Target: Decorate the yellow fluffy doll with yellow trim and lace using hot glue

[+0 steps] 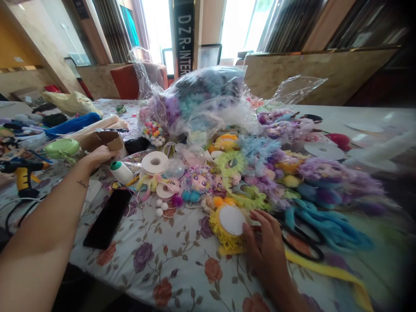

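My left hand [101, 157] reaches to a brown cardboard box [112, 139] on the left, its fingers mostly hidden against the near rim. Whether it holds anything there I cannot tell. My right hand [265, 237] rests with bent, parted fingers at the right edge of a yellow ruffled piece [224, 232], which has a white disc [232, 220] on top. The fingertips touch or nearly touch that disc. Just right of this hand lie black-handled scissors [316, 251] and a yellow strip [328, 269]. Doll faces with purple frills [196, 180] sit farther back.
A black phone [108, 219] lies below a green-topped thread spool [121, 173]. On the left stand a yellow-black glue gun [24, 177] and a green container [61, 148]. A ribbon roll [155, 163], blue yarn [331, 225] and a large plastic bag [211, 95] crowd the flowered tablecloth [182, 260].
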Available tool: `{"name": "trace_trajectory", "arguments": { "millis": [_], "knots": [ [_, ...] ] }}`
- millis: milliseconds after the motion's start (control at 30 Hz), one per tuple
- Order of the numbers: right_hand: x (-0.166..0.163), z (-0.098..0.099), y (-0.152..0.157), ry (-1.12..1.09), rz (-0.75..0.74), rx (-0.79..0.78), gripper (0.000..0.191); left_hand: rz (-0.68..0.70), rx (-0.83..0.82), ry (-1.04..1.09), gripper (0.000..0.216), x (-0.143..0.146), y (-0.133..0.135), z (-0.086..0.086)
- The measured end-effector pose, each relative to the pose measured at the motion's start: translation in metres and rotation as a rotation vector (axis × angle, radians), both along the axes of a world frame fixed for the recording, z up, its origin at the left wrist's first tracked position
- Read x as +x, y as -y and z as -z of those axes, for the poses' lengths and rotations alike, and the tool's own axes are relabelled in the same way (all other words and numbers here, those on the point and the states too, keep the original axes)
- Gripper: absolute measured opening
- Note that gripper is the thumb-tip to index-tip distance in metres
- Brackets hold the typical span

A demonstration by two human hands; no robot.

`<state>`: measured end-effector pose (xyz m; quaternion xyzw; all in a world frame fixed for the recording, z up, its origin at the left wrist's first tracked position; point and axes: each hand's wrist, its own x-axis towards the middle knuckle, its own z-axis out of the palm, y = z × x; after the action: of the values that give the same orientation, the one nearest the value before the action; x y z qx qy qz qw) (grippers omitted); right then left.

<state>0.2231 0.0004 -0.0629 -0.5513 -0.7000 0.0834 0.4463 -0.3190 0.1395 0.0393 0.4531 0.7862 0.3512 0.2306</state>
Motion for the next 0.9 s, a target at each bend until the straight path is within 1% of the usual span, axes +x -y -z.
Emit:
{"name": "trace_trajectory", "arguments": {
  "millis": [133, 267, 367, 567, 700, 800, 900],
  "knots": [
    [0.001, 0.001, 0.000, 0.003, 0.002, -0.003, 0.032, 0.046, -0.002, 0.029, 0.037, 0.013, -0.021, -0.005],
    [0.001, -0.004, 0.000, 0.076, 0.010, 0.030, 0.030, 0.088, 0.019, 0.051, 0.037, 0.030, -0.042, -0.007],
    [-0.001, -0.008, -0.002, 0.118, 0.011, 0.044, 0.030, 0.107, 0.019, 0.061, 0.037, 0.041, -0.051, -0.006],
    [-0.003, -0.007, -0.003, 0.111, -0.016, 0.040, 0.030, 0.183, 0.111, 0.075, 0.037, 0.053, -0.061, -0.004],
    [-0.004, -0.006, -0.003, 0.098, -0.024, 0.026, 0.030, 0.192, 0.084, 0.055, 0.037, 0.056, -0.063, -0.004],
    [-0.005, -0.007, -0.003, 0.112, -0.047, 0.043, 0.029, 0.196, 0.056, 0.027, 0.037, 0.061, -0.062, -0.001],
    [-0.005, -0.008, -0.004, 0.085, -0.038, 0.029, 0.030, 0.204, 0.078, -0.005, 0.037, 0.068, -0.061, 0.002]
  ]
}}
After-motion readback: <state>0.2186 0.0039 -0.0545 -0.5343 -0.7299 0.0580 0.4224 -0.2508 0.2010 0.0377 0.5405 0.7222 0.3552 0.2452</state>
